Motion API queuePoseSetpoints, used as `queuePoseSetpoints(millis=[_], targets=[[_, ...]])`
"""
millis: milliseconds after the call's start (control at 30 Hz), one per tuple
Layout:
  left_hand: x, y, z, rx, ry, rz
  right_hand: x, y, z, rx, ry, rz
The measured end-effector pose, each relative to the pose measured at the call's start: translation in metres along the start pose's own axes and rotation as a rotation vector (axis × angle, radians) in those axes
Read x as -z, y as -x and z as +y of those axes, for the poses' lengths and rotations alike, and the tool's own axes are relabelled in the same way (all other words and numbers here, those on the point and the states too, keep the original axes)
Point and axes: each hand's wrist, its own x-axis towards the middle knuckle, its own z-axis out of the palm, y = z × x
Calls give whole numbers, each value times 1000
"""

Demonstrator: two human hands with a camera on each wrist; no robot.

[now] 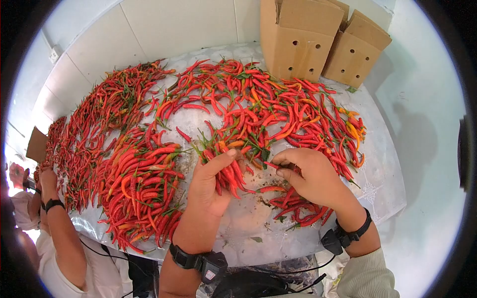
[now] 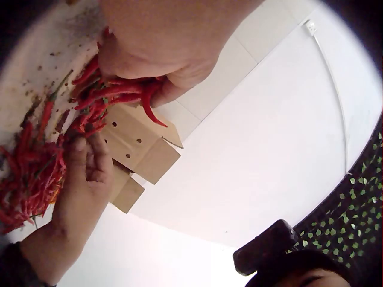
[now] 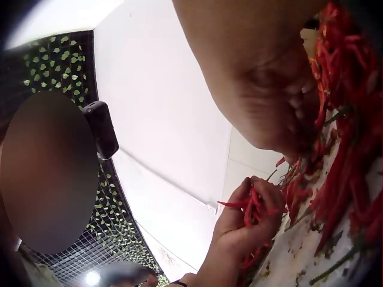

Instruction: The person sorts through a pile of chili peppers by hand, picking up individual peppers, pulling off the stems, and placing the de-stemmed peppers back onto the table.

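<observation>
My left hand (image 1: 212, 181) grips a bunch of red chili peppers (image 1: 229, 174), green stems up and tips hanging below the fingers. In the left wrist view the bunch (image 2: 119, 95) pokes out under that hand (image 2: 161, 54). My right hand (image 1: 309, 175) is just to the right and pinches a single red chili (image 1: 271, 165) between thumb and forefinger. A small heap of chilies (image 1: 300, 211) lies under the right hand. Close by on the left is a big pile of chilies (image 1: 141, 184) with stems mostly lined up.
Loose chilies (image 1: 248, 99) spread across the back of the plastic-covered table (image 1: 382, 184). Two cardboard boxes (image 1: 308, 44) (image 1: 355, 54) stand at the back right. At the far left another person's arm (image 1: 62, 228) reaches to a long heap of chilies (image 1: 89, 144).
</observation>
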Motion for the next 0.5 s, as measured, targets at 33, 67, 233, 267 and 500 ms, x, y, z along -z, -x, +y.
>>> queuePoseSetpoints(millis=[33, 67, 233, 267, 500], targets=[[1, -1, 0, 0, 6, -4, 1, 0, 1, 4, -10, -20], [2, -1, -1, -1, 12, -8, 2, 0, 1, 7, -21, -41], [1, -1, 0, 9, 26, -18, -6, 6, 4, 109, 149, -224], [1, -1, 1, 11, 30, -20, -8, 6, 5, 122, 199, -240], [3, -2, -1, 8, 6, 9, -9, 4, 2, 101, 152, -154]])
